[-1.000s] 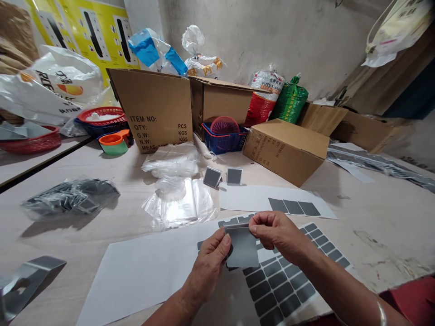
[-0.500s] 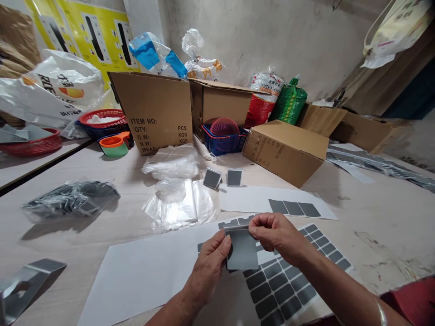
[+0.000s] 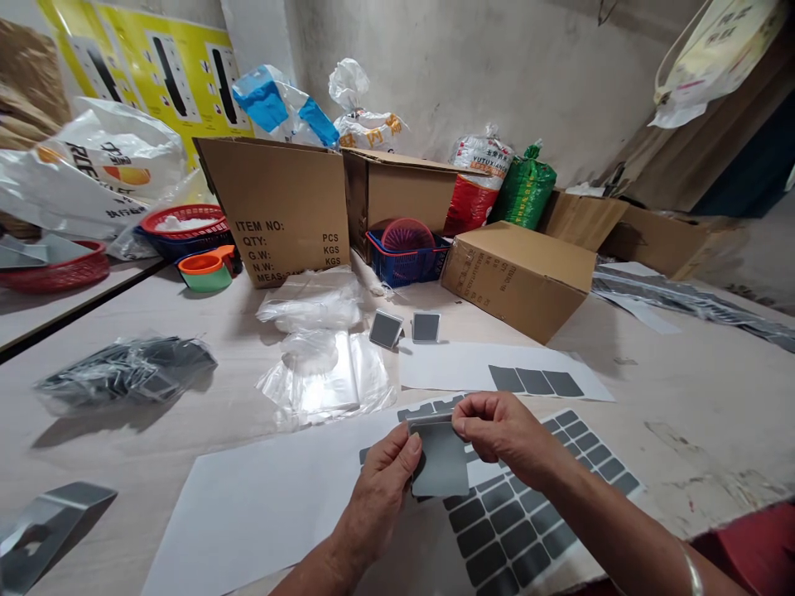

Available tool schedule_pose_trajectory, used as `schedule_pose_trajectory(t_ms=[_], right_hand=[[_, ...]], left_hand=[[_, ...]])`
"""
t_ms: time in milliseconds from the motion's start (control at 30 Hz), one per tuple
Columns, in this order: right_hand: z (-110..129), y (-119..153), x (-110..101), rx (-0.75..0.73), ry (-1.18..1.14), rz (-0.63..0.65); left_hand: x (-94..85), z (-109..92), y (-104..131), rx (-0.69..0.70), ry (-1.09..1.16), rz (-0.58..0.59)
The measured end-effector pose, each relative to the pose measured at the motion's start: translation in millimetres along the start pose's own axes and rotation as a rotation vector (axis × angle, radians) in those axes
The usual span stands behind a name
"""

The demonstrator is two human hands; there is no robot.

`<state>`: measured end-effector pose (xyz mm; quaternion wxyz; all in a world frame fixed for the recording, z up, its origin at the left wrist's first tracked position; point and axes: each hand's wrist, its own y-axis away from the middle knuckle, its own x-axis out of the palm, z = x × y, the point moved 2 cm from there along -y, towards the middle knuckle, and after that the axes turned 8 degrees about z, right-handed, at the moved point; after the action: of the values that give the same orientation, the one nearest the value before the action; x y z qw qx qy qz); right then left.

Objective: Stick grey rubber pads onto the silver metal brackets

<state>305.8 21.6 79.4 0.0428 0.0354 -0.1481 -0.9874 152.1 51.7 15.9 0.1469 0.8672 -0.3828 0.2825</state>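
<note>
- Holding a grey rectangular piece (image 3: 442, 468), both hands work low in the head view, at about 6 o'clock from frame centre.
- Left hand (image 3: 382, 484): thumb and fingers closed on the piece's left edge; grip pinched tight, nothing else in it.
- Right hand (image 3: 497, 430): thumb and forefinger pinched shut on the piece's top right corner; a bangle (image 3: 691, 571) shows on that wrist.
- Grey piece hangs roughly upright between the 2 hands, above a sticker sheet (image 3: 522, 513) carrying rows of dark grey rectangles, which lies at 5 o'clock from the piece.
- Plain white sheet (image 3: 248, 505) lies at 8 o'clock from the hands, flat on the table (image 3: 683, 397).
- Second white sheet (image 3: 453, 364) lies at 12 o'clock from the hands, with 3 dark rectangles (image 3: 535, 382) side by side on its right part.
- 2 small grey squares (image 3: 405, 328) stand propped just beyond that sheet, near each other.
- Clear plastic bags (image 3: 326, 377) lie at 10 o'clock from the hands; a bag of dark pieces (image 3: 127, 372) lies well apart to the left.
- Open carton marked ITEM NO (image 3: 279, 211) stands at 11 o'clock, far side of the table; a closed carton (image 3: 518, 277) lies tilted at 1 o'clock.
- Blue basket (image 3: 407, 257) sits between the 2 cartons.
</note>
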Motion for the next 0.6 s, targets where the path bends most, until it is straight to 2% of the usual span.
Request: schedule_pose_trajectory(t_ms=[600], right_hand=[[-7.9,-2.0,-0.4,-0.015,-0.027,-0.007]], left_hand=[[-1.7,3.6,-1.0,0.027,-0.003,-0.002]])
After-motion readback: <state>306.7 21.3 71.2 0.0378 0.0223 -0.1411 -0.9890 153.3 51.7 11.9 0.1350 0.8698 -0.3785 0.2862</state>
